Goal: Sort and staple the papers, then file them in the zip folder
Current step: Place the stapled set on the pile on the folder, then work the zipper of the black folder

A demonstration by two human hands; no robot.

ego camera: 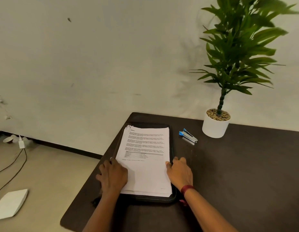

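Note:
A stack of white printed papers (145,158) lies on a black zip folder (173,195) on the dark table (237,173). The top sheet's far left corner is crumpled. My left hand (113,176) rests on the stack's left edge, fingers curled over the side. My right hand (179,172) presses against the stack's right edge, thumb touching the paper. A red band circles my right wrist. A blue and silver stapler (188,135) sits on the table to the right of the folder, apart from both hands.
A potted green plant in a white pot (215,126) stands at the table's far edge beside the wall. The table's left edge drops to the floor, where cables (15,164), a white adapter and a white box (10,204) lie.

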